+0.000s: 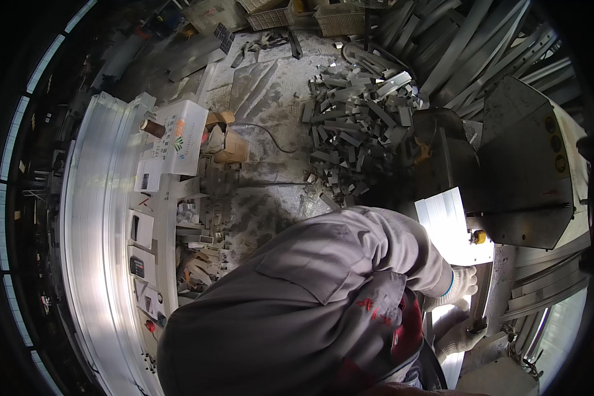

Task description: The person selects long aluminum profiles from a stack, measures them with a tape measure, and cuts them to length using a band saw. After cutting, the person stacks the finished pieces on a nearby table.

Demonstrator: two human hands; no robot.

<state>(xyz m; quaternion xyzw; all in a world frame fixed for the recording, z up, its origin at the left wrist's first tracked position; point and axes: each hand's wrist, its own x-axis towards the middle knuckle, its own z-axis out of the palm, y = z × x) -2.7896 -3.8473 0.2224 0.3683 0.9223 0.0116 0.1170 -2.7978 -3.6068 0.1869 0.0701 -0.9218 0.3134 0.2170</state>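
Note:
My left arm, in a grey work sleeve, stretches across to the saw-like machine on the right. In a white knit glove, my left hand (451, 288) has its fingers bent over the edge of a bright aluminium profile (445, 228) on the machine bed. Just below it is my gloved right hand (458, 339), fingers curled beside a small dark clamp-like part (476, 326); what they hold is hidden. A yellow-and-black knob (478, 236) sits by the profile, near the machine's angular metal guard (525, 165).
A heap of short metal offcuts (356, 119) covers the floor ahead. Long profiles (468, 53) lean at upper right. On the left, stacked long profiles (89, 231) carry a white carton (181, 138), a brown spool (153, 128) and a calculator (137, 266). Crates (340, 20) stand at the back.

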